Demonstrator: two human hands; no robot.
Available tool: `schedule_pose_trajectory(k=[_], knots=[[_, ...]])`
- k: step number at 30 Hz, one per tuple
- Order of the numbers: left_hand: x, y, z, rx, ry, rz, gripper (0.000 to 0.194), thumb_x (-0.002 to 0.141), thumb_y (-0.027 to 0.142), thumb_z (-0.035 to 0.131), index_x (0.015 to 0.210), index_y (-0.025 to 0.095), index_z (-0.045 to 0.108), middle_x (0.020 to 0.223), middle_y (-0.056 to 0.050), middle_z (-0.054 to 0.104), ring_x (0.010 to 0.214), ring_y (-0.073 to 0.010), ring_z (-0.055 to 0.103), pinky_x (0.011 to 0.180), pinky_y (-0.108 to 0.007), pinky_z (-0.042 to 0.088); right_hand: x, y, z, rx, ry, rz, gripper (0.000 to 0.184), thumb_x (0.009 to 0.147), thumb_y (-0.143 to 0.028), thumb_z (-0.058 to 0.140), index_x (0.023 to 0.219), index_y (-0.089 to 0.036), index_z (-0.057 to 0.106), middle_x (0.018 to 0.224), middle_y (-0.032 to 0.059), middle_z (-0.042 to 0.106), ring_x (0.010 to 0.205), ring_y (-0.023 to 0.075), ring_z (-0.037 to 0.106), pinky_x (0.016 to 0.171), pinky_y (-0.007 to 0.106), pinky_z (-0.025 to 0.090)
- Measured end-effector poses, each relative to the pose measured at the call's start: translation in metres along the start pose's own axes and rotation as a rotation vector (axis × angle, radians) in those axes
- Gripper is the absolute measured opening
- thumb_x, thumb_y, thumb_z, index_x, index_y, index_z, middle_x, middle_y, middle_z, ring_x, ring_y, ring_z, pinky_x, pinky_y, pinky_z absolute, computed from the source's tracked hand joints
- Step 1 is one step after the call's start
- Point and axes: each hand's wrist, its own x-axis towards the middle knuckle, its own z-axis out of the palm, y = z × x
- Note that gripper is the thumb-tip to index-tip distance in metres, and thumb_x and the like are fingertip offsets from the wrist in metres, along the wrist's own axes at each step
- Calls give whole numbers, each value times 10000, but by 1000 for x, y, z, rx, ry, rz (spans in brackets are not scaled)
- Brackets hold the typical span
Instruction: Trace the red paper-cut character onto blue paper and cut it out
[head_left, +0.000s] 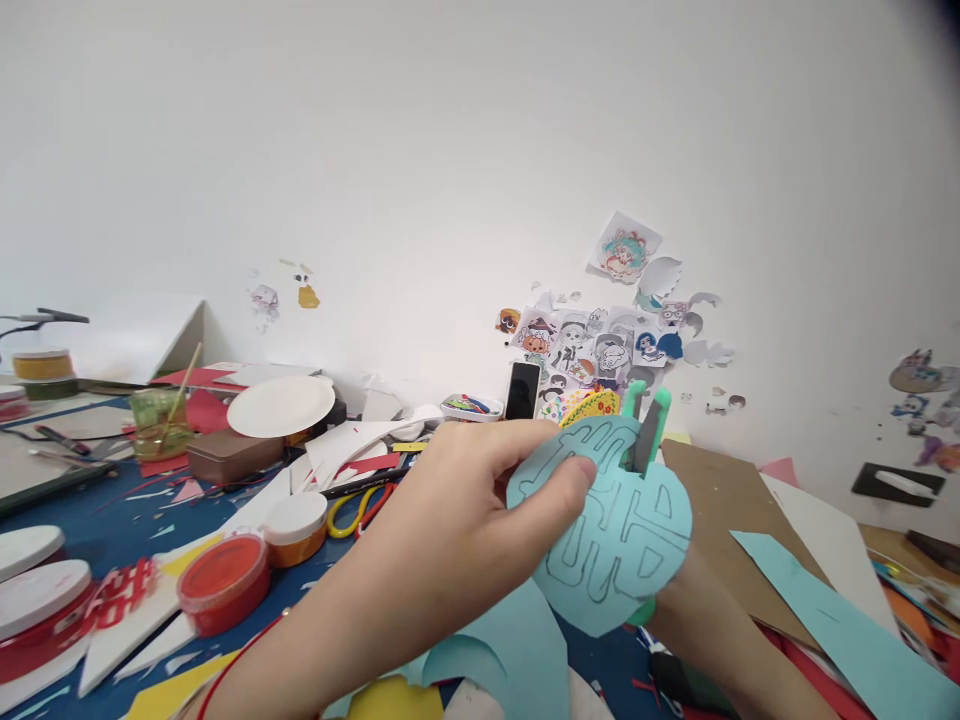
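Observation:
In my left hand (487, 500) is a round light blue paper piece (637, 545) with dark outlined strokes drawn on it. My thumb presses on its front and the fingers go behind it. Green-edged scissors (651, 435) stick up at the paper's upper right, blades apart, across its edge or through a cut; I cannot tell which. Most of my right hand (679, 585) is hidden behind the paper. A bit of green handle shows beside it at the paper's lower edge, so this hand grips the scissors.
Blue paper scraps (517, 640) lie below my hands. Left are a red paint jar (223, 585), an orange jar (295, 530), yellow-handled scissors (346, 512), a brown box (236, 457) and a white plate (281, 405). Right lies a blue paper strip (847, 620). A phone (522, 391) leans near the wall.

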Motion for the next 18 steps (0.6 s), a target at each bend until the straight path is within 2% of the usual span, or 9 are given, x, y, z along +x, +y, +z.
schedule_pose_trajectory(k=[3, 6, 9, 13, 18], knots=[[-1, -1, 0, 7, 40, 17, 310, 883, 324, 415, 618, 174, 472, 574, 44, 418, 541, -86, 369, 478, -208, 270, -2, 5, -1, 49, -6, 23, 263, 766, -388, 620, 600, -185, 600, 558, 9, 549, 560, 143, 509, 515, 256, 435], [-2, -3, -1, -20, 107, 17, 278, 879, 359, 442, 688, 185, 545, 593, 43, 474, 545, -86, 405, 474, -196, 288, -3, 9, -2, 97, -20, 41, 288, 761, -431, 622, 628, -177, 594, 581, -2, 544, 530, 112, 466, 501, 232, 411], [-3, -4, -3, -90, 152, -16, 276, 853, 344, 486, 642, 171, 524, 551, 48, 441, 499, -73, 392, 437, -175, 288, -3, 10, -1, 150, -18, 65, 327, 724, -474, 659, 634, -170, 581, 585, -23, 516, 525, 89, 419, 503, 205, 388], [-3, -3, -4, -156, 135, -57, 291, 848, 341, 485, 618, 163, 495, 539, 50, 398, 472, -64, 366, 403, -160, 279, -1, 7, 0, 144, -18, 67, 356, 721, -495, 652, 616, -168, 560, 598, -19, 502, 550, 94, 409, 512, 203, 373], [-2, -5, -4, -176, 88, -104, 307, 858, 394, 459, 686, 158, 555, 583, 27, 452, 511, -86, 404, 413, -174, 293, 0, 7, 1, 124, -3, 64, 324, 746, -464, 634, 626, -177, 543, 606, -18, 492, 563, 101, 408, 500, 205, 358]])
